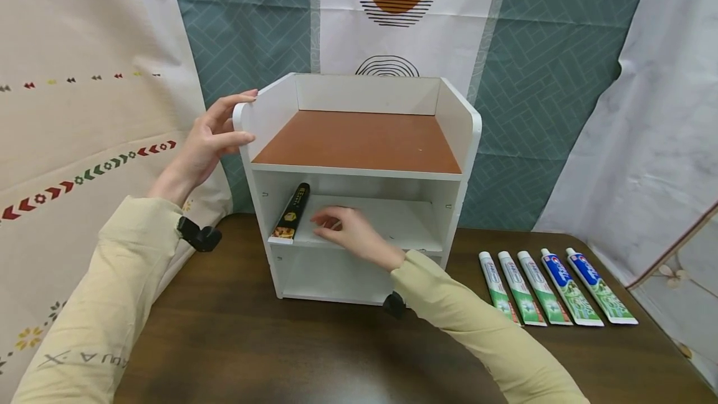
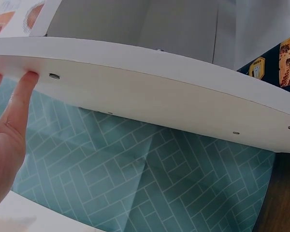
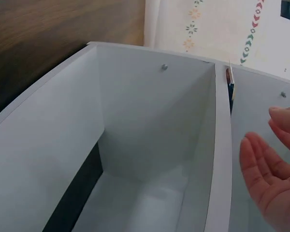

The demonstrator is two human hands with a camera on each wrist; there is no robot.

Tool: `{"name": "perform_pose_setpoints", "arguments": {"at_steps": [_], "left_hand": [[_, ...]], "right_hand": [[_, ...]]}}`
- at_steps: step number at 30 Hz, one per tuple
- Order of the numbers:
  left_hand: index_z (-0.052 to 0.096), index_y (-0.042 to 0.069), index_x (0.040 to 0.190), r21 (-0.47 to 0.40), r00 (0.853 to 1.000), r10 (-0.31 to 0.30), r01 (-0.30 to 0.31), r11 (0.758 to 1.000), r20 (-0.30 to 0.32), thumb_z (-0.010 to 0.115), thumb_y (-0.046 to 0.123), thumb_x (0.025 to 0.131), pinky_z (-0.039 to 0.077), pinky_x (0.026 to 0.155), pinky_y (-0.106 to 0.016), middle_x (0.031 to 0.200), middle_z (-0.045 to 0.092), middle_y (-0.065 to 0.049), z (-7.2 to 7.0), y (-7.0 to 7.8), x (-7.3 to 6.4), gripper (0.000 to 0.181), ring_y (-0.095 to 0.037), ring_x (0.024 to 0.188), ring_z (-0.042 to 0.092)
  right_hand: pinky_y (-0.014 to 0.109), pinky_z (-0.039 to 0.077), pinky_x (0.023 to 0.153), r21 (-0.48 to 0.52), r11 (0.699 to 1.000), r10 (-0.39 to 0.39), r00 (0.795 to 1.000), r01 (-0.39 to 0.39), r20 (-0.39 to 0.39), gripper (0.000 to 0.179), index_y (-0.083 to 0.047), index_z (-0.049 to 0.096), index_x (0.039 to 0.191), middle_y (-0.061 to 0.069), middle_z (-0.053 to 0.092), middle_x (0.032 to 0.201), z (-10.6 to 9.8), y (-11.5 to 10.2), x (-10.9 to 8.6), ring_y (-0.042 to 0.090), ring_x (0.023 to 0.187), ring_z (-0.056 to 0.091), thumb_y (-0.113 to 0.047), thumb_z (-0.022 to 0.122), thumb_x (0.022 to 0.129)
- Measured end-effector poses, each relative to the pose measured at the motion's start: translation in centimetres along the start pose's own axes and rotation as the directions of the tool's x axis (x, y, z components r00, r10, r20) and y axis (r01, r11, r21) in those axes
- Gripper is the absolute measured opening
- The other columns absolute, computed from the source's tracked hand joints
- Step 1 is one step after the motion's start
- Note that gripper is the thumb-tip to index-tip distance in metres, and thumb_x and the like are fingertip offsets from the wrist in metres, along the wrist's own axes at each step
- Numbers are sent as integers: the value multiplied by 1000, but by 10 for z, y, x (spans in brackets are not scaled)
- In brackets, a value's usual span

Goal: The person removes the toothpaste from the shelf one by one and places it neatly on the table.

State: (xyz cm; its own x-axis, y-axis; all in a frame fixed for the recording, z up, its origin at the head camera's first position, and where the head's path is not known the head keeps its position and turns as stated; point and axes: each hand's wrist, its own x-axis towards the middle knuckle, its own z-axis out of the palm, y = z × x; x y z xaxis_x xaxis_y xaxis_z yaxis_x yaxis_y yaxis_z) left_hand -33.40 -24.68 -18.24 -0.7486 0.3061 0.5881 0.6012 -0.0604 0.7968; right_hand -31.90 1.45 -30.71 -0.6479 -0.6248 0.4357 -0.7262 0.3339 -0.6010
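Note:
A small white shelf unit (image 1: pixel 361 170) with a brown top board stands on the table. At its upper left side panel (image 2: pixel 150 89), my left hand (image 1: pixel 215 126) grips the edge, thumb on one face and fingers on the outer one. On the middle shelf, at the left end, lies a black toothpaste tube (image 1: pixel 291 214) with a honeycomb picture; only its printed end shows in the left wrist view. My right hand (image 1: pixel 353 232) hovers in front of that shelf, just right of the tube, its fingers loosely bent and holding nothing.
To the right of the unit, several green-and-white toothpaste tubes (image 1: pixel 527 292) lie in a row on the dark wooden table (image 1: pixel 224 341), the two rightmost with blue. Patterned cloths (image 1: pixel 550 80) hang behind and at both sides.

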Motion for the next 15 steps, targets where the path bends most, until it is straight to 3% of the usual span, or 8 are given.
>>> {"name": "perform_pose_setpoints", "arguments": {"at_steps": [11, 15], "left_hand": [[52, 15, 126, -6, 1000, -1, 1, 1000, 8, 56, -9, 82, 45, 74, -31, 142, 31, -1, 0, 0, -1, 51, -29, 114, 39], [52, 15, 126, -3, 1000, 2, -2, 1000, 9, 57, -8, 82, 45, 74, -31, 142, 30, -1, 0, 1, -1, 50, -29, 115, 38]], "right_hand": [[19, 43, 71, -3, 998, 58, 998, -58, 24, 22, -7, 66, 108, 0, 63, 98, 24, -3, 28, 6, 83, 56, -13, 62, 87], [18, 41, 64, -37, 994, 100, 994, -99, 38, 24, -8, 66, 109, -2, 62, 90, 29, -6, 35, 5, 76, 53, -15, 63, 86]]}}
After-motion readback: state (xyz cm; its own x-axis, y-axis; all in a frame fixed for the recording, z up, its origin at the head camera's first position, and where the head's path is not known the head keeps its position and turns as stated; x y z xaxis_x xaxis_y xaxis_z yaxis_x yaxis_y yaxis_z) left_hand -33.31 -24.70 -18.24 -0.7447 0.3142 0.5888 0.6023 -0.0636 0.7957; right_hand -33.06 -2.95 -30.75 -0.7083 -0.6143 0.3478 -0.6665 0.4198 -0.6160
